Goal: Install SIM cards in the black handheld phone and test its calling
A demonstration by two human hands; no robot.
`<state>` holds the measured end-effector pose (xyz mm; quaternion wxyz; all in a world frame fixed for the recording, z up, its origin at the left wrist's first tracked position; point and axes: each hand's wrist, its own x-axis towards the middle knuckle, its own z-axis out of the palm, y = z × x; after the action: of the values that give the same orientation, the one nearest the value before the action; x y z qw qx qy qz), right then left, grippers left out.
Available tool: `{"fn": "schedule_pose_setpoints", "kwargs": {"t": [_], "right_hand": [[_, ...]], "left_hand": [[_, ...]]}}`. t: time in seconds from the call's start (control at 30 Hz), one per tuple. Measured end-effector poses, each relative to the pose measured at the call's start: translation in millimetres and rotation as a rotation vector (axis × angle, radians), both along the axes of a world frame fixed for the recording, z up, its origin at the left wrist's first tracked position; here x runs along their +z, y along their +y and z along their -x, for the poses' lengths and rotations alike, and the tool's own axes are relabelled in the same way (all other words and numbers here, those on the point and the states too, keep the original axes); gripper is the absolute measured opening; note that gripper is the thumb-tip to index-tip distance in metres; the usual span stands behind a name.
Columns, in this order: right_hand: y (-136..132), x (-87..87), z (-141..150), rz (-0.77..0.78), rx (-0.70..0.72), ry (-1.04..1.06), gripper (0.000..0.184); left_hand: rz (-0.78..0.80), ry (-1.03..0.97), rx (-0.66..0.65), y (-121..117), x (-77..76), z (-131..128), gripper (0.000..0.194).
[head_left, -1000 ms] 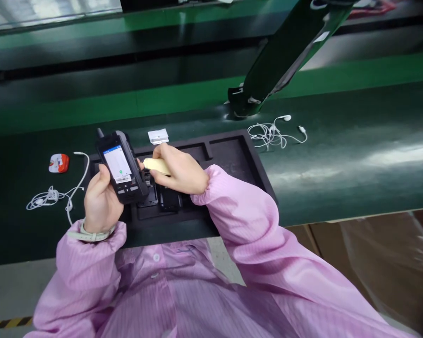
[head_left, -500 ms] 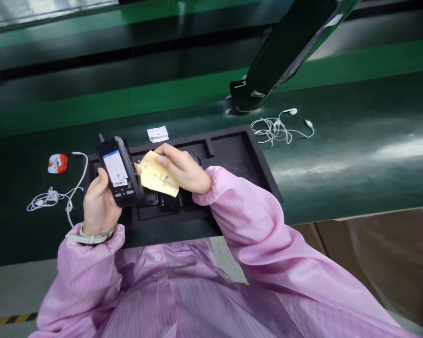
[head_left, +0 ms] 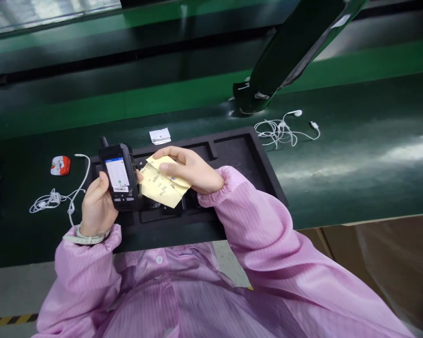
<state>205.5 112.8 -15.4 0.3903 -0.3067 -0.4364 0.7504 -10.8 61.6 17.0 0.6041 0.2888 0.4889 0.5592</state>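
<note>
My left hand [head_left: 97, 206] grips a black rugged handheld radio-phone [head_left: 119, 176] upright, its lit screen facing me and its stubby antenna at the top. My right hand [head_left: 192, 169] pinches a creased yellow paper note [head_left: 160, 180] with handwriting on it, close beside the device's right edge. Both hands hover above a black foam tray [head_left: 239, 145]. Dark items sit in its recesses, partly hidden by my hands and the note. A wrist strap [head_left: 86, 239] circles my left wrist.
White earphones [head_left: 282, 132] lie right of the tray, and another white earphone cable [head_left: 56, 199] lies left of it, near a small red-and-white packet [head_left: 60, 165]. A white sachet [head_left: 160, 136] lies behind the tray on the dark green bench [head_left: 341, 178]. A green post [head_left: 278, 70] rises behind.
The yellow note has opened out further from a narrow fold into a wider creased sheet. My right hand has shifted slightly right, and the view has drifted a little.
</note>
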Motion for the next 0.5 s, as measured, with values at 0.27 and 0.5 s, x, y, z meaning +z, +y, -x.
{"fn": "schedule_pose_setpoints", "kwargs": {"t": [0.27,0.5], "right_hand": [[-4,-4.9,1,-0.104,-0.077,-0.035,0.057],[2,-2.3,-10,0.046,-0.172,-0.165,0.027]], "left_hand": [[-0.004,0.048,-0.074,0,2.9,8,0.032],[0.047,0.083,-0.095,1,-1.0,29,0.039]]}}
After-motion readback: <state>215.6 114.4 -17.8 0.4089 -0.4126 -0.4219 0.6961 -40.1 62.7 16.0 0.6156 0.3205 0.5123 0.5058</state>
